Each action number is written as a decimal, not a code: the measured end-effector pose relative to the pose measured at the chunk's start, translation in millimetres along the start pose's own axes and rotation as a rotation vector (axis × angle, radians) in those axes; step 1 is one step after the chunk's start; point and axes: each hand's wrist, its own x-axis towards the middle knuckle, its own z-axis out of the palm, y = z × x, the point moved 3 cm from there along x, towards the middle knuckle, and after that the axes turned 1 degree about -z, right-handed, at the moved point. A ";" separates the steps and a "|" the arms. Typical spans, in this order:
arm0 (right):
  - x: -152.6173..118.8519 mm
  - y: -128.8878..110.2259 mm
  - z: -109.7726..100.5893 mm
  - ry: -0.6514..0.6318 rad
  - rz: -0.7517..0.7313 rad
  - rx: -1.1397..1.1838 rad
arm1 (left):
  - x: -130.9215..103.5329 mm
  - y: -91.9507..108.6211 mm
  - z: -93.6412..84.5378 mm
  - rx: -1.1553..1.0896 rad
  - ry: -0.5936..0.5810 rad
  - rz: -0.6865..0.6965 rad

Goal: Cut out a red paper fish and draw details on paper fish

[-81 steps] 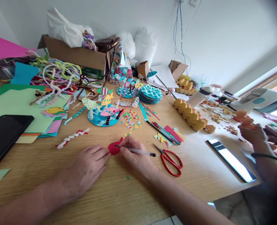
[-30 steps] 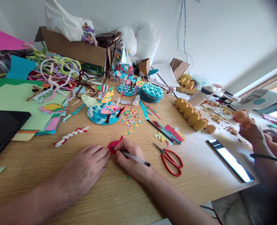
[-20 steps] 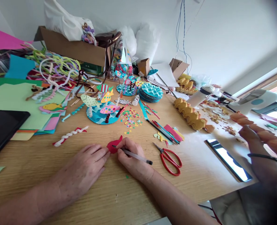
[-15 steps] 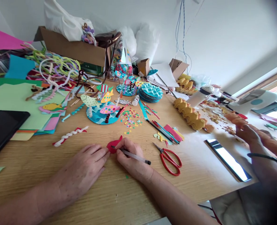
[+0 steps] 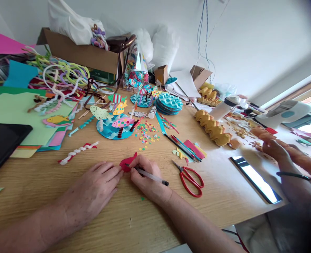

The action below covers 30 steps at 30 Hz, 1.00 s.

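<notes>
A small red paper fish cutout [image 5: 124,164] lies on the wooden table between my hands. My left hand [image 5: 99,181] rests flat, its fingertips touching the fish's left edge. Pinched in my right hand [image 5: 147,175] is a pen [image 5: 153,176] with a clear barrel and black end cap, its tip on the red paper. Part of the fish is hidden under my right fingers. Red-handled scissors [image 5: 192,179] lie to the right of that hand. A twisted red-and-white pipe cleaner [image 5: 78,153] is beyond my left hand.
Ahead stands a blue base with paper fish [image 5: 113,130], beside scattered confetti [image 5: 146,133] and several pens [image 5: 184,147]. Coloured paper [image 5: 20,105] and a black phone [image 5: 6,147] are at left. At right, a co-worker's hand [image 5: 276,149] holds an egg-carton strip [image 5: 295,151] near another phone [image 5: 255,179].
My hands, the pen and the red fish keep almost the same positions. The co-worker's hand and egg-carton strip have shifted slightly left.
</notes>
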 end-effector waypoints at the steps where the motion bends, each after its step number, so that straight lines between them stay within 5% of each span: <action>1: -0.1 0.5 -0.1 0.003 0.001 0.000 | 0.1 -0.1 -0.1 0.003 -0.004 -0.001; 30: -1.3 -2.7 -1.3 -0.015 0.023 -0.035 | 0.9 0.1 -1.4 0.003 0.040 0.014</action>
